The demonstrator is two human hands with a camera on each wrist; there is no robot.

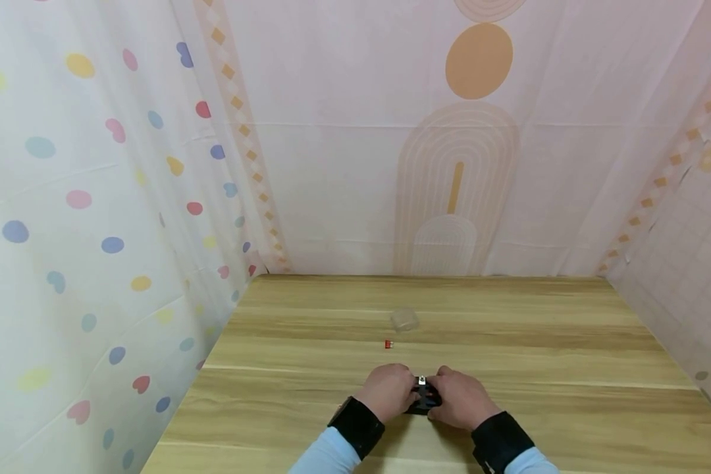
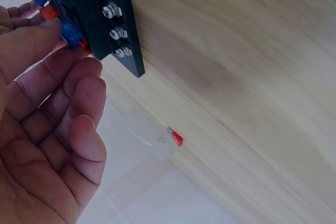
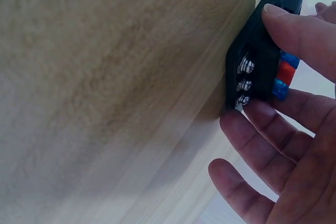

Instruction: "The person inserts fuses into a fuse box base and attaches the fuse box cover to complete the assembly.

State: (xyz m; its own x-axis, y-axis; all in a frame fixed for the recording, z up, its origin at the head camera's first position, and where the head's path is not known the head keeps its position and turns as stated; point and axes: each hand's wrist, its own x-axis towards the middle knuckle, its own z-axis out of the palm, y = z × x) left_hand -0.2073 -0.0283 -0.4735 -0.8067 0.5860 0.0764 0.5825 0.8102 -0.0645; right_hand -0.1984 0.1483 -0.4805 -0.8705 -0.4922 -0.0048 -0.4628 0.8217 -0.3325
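Holding the black fuse block (image 1: 423,397) between both hands, you have it low on the wooden table (image 1: 545,342), near its front edge. Your left hand (image 1: 389,391) and right hand (image 1: 461,397) curl around it, covering most of it in the head view (only a metal tab shows). Wrist views reveal three screws (image 2: 116,31) and blue and red fuses (image 3: 283,74). Beyond lie a loose red fuse (image 1: 388,344) and a clear cover (image 1: 404,320), apart. Its orientation is hard to tell.

Left hand (image 2: 47,129) at black fuse block (image 2: 107,14)
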